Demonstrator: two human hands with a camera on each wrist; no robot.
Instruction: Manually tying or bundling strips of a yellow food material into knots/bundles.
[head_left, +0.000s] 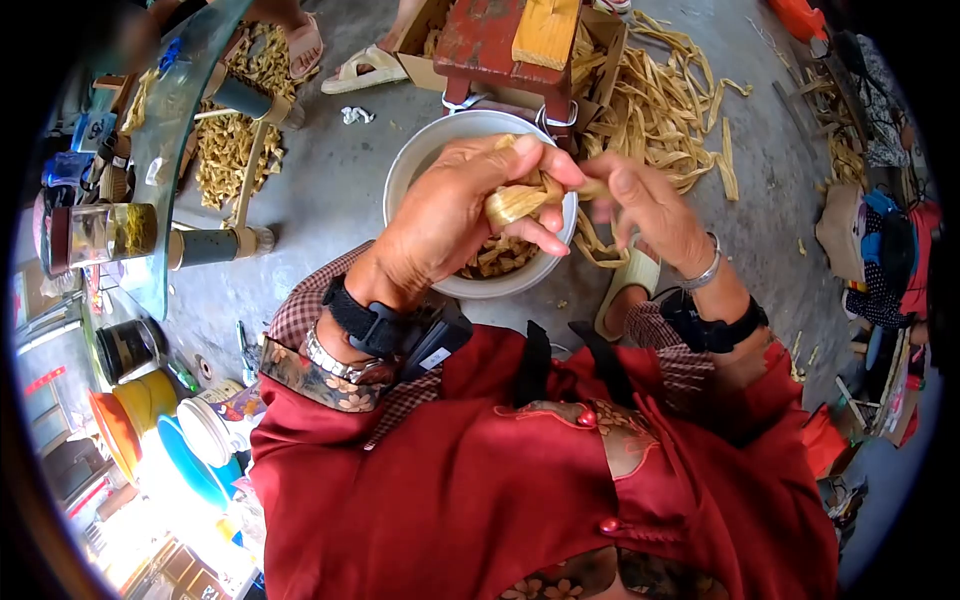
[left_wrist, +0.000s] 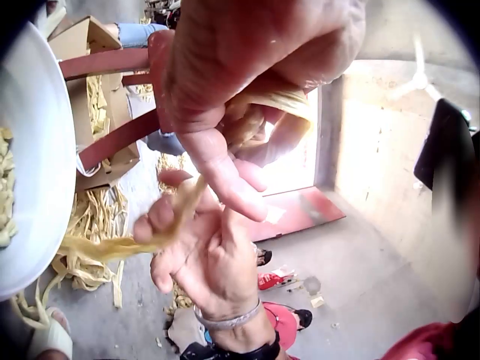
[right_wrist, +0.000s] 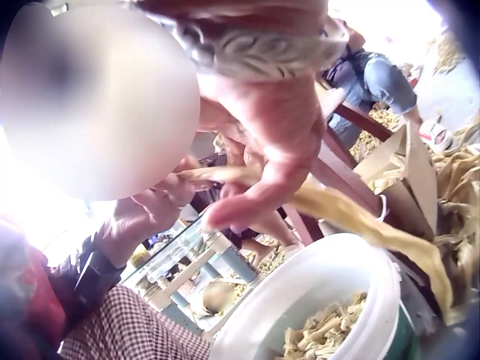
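My left hand (head_left: 450, 205) is above a white bucket (head_left: 400, 185) and grips a flat, pale yellow dried strip (head_left: 515, 204), which is looped around its fingers. To its right, my right hand (head_left: 660, 220) holds the same strip between thumb and fingers. In the left wrist view the strip (left_wrist: 112, 247) runs from the left hand to the right fingers, bends there and trails past the bucket. Short folded yellow pieces (right_wrist: 326, 330) lie inside the bucket. Part of the loop is hidden behind the left fingers.
Beyond the bucket stands a red wooden stool (head_left: 500, 50) with a wooden block (head_left: 547, 35) on top. Long loose strips (head_left: 660, 120) are heaped by a cardboard box (head_left: 415, 45). A glass table (head_left: 180, 140) stands at left, near piled short pieces (head_left: 235, 160). Another person's slippered foot (head_left: 365, 70) is nearby.
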